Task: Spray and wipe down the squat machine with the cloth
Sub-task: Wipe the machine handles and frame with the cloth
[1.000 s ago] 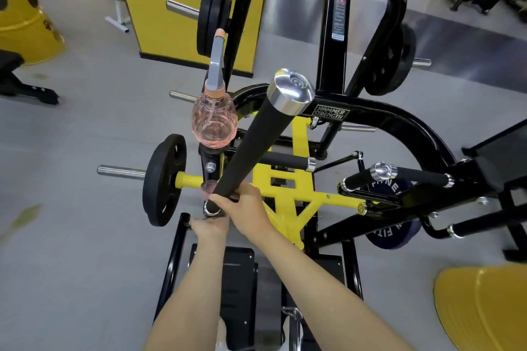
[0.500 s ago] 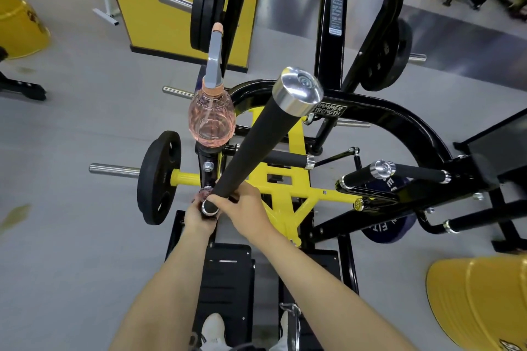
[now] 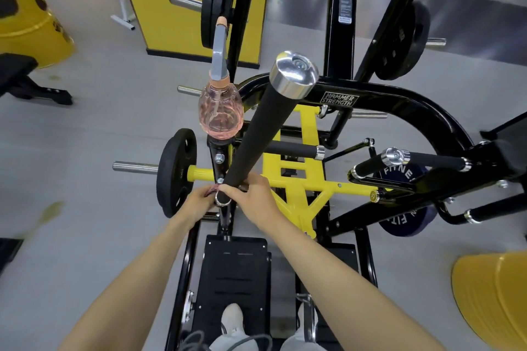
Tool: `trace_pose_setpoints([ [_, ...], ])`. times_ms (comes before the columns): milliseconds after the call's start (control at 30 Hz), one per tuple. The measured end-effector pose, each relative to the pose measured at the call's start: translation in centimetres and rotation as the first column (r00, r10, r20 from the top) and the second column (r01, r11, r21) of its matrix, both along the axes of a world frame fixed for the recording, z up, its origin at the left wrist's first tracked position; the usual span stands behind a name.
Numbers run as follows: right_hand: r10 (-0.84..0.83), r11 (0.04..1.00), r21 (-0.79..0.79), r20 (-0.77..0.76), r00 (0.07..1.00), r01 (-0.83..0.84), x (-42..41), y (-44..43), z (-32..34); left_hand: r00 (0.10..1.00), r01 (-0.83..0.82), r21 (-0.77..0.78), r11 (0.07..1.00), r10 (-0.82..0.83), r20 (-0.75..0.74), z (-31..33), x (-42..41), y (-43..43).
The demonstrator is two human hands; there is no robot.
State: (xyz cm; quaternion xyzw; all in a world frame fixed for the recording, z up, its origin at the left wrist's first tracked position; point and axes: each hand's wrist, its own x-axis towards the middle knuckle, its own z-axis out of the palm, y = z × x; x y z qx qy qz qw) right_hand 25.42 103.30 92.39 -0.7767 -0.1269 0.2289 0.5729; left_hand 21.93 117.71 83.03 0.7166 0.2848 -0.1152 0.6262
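The black and yellow squat machine (image 3: 370,100) fills the view. Its long black foam handle (image 3: 265,128) with a chrome cap rises toward me. My right hand (image 3: 253,196) grips the base of this handle near a chrome ring. My left hand (image 3: 198,202) holds a small pinkish cloth (image 3: 213,188) against the same base, just left of the right hand. A pink clear spray bottle (image 3: 221,111) with a grey trigger stands on the black post just behind the hands.
A black weight plate (image 3: 175,171) sits on the left sleeve, a blue plate (image 3: 405,202) at the right. Black footplates (image 3: 233,273) lie below, with my shoes on them. Yellow objects stand at far left (image 3: 31,23) and lower right (image 3: 493,299).
My left hand has risen from below the handle base and closed in beside the right hand with the cloth. The view has shifted slightly downward.
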Motion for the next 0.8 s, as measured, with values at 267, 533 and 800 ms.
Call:
trace_pose_setpoints([
  [267,-0.012,0.997,0.07,0.002,1.0,0.012,-0.4,-0.3,-0.4,0.991,-0.095,-0.031,0.995,0.092,-0.101,2.0,-3.5,0.3],
  [533,-0.207,0.972,-0.189,-0.382,0.901,0.144,-4.7,-3.5,-8.0,0.928,-0.361,-0.331,0.872,0.3,-0.221,1.9,-6.0,-5.8],
  [800,-0.263,0.965,-0.154,-0.508,0.82,0.215,-2.3,-3.5,-10.8,0.925,-0.361,-0.487,0.795,0.239,-0.295,2.5,-5.0,-6.3],
])
